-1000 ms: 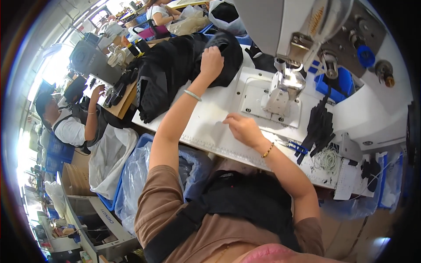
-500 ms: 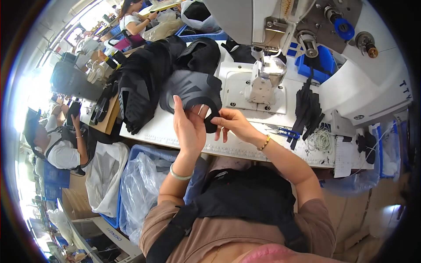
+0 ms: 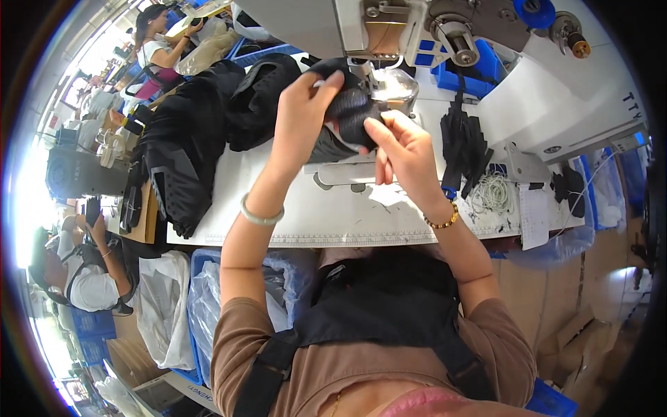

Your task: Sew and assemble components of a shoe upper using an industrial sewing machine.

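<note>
A black fabric piece with grey patterning, which looks like a shoe upper (image 3: 353,104), is held up at the sewing machine's needle area (image 3: 392,87). My left hand (image 3: 303,104) grips its left side between thumb and fingers. With thumb and forefinger, my right hand (image 3: 403,142) pinches its lower right edge. The piece is bent between both hands and hides part of the machine bed; whether it lies under the presser foot I cannot tell. Left of my left hand, more black shoe uppers (image 3: 262,104) lie piled on the white table (image 3: 278,208).
A long stack of black uppers (image 3: 180,149) covers the table's left side. Black strips (image 3: 462,142) and tangled pale thread (image 3: 492,192) lie at the right, before a blue bin (image 3: 469,80). Plastic-lined blue crates (image 3: 208,292) stand below. Two co-workers (image 3: 94,274) sit at the left.
Both hands have carried the upper forward to the needle area, and it is now turned and bent. My right hand has risen from the table's front edge. The whole view has shifted.
</note>
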### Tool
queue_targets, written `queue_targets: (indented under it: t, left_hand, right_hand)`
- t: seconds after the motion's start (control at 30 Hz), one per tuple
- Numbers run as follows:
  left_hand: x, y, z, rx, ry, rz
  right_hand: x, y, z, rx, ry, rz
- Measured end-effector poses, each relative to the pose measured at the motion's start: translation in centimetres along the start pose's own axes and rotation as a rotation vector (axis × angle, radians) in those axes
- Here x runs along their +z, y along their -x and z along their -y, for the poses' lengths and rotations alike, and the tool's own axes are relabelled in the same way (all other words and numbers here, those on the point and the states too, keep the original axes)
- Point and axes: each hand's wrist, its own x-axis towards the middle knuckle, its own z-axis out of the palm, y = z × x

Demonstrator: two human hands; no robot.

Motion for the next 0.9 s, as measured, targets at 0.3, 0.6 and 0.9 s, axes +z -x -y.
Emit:
queue_targets:
  t: [0.3,0.6,0.9]
  left_hand:
    - [1.9,-4.7,3.3,0.091,0.116,0.214]
    - [2.1,-3.8,4.0,0.162,0.118,0.029]
    - [-0.7,2.6,6.9,1.100,-0.926,-0.038]
  right_hand:
    - [-0.3,-1.0,-1.5,-0.199,0.030,-0.230]
    - [-0.7,-0.7,-1.4,-0.140,-0.046,-0.199]
    - [-13.6,3.5,-1.3,0.008,0.899,-0.567]
